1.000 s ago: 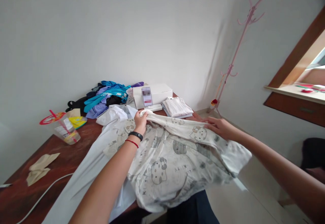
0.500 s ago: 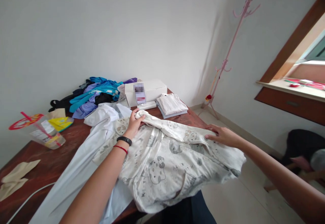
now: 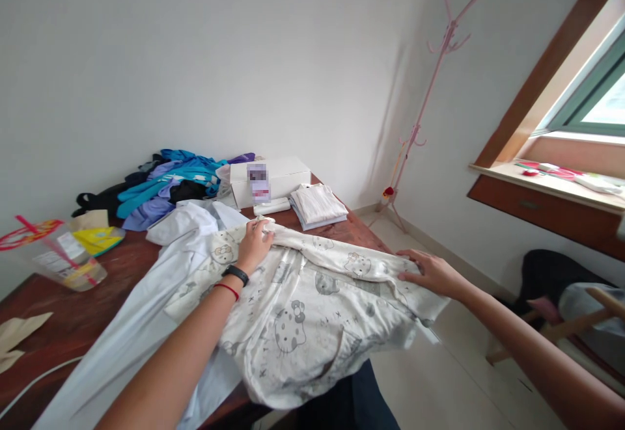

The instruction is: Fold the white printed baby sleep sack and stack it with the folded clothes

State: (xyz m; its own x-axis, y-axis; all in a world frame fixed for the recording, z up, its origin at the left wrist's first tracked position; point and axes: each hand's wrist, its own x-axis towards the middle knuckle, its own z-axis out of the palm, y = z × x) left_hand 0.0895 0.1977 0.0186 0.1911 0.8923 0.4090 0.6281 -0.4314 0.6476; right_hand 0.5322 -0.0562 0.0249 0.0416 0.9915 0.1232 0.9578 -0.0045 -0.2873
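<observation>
A white shirt with grey cartoon-cat prints (image 3: 312,326) lies spread and wrinkled over the table's front edge, its lower part hanging down. My left hand (image 3: 254,246) is closed on the shirt's far edge near the bunched collar; a black band and a red cord circle that wrist. Farther right, my right hand (image 3: 430,272) pinches the same edge between thumb and fingers. A fold runs along the edge between the two hands. Under the shirt and to its left lies a plain white garment (image 3: 141,313), partly covered.
Folded clothes (image 3: 319,205) lie beside a white box (image 3: 288,175) and a white roll-like item (image 3: 271,207). A pile of blue, purple and black clothes (image 3: 180,179) is at the back. Left stands a plastic cup with a straw (image 3: 73,267). A pink coat rack (image 3: 432,92) stands in the corner.
The view has shifted slightly right, so things appear farther left. The shirt's right end has drawn in and hangs lower beneath my right hand. Both hands keep their hold.
</observation>
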